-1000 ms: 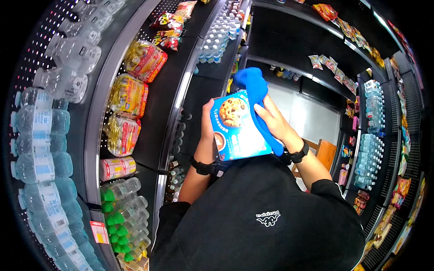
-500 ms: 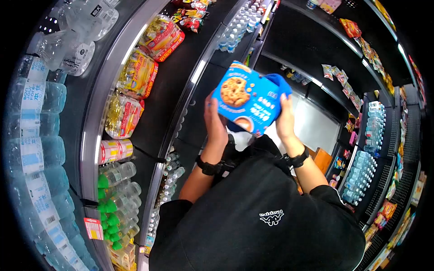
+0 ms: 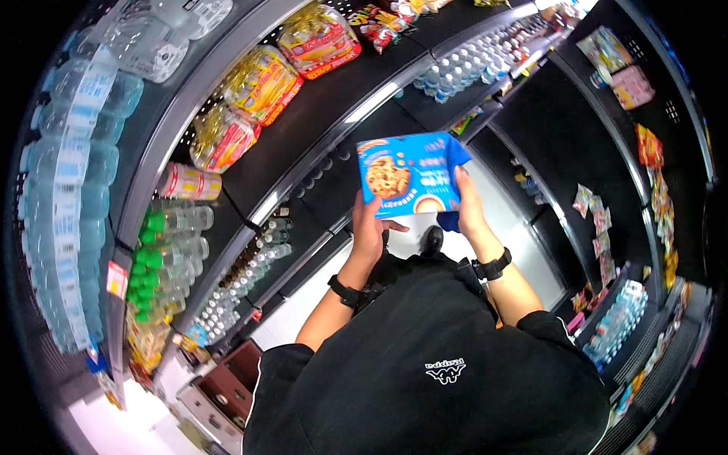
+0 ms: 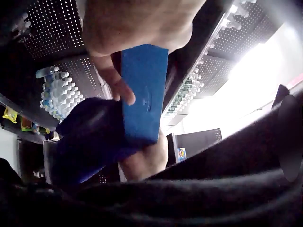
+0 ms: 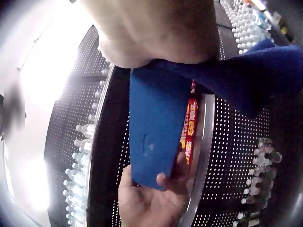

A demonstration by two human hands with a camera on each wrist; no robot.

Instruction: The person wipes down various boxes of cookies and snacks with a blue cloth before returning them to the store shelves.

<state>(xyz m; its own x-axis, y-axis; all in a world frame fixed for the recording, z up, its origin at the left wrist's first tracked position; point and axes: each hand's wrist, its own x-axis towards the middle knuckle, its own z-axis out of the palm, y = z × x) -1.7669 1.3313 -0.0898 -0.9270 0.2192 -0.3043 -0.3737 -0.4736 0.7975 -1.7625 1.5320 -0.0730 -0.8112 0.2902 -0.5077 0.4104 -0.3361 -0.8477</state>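
A blue box (image 3: 413,173) with a cookie picture is held up between both hands in the head view. My left hand (image 3: 368,231) grips its lower left corner, and my right hand (image 3: 470,203) grips its right side along with a dark blue cloth (image 3: 449,221). In the left wrist view my left hand (image 4: 137,26) covers the top of the box (image 4: 144,94), while the cloth (image 4: 90,137) hangs beside it. The right wrist view has my left hand (image 5: 151,203) round the far end of the box (image 5: 156,127); the cloth (image 5: 246,80) spreads from near my right hand (image 5: 161,30).
Shelves on the left hold large water bottles (image 3: 72,205), green-capped bottles (image 3: 171,258) and wrapped yellow-red packs (image 3: 262,83). More bottles (image 3: 618,326) and snack bags (image 3: 660,205) line shelves on the right. Pale floor (image 3: 303,284) and a brown cabinet (image 3: 227,390) lie beyond my left arm.
The box has turned and its cookie face is level now. The cloth, earlier draped along its right edge, is now mostly behind it. The head view has swung, bringing floor and cabinet into sight.
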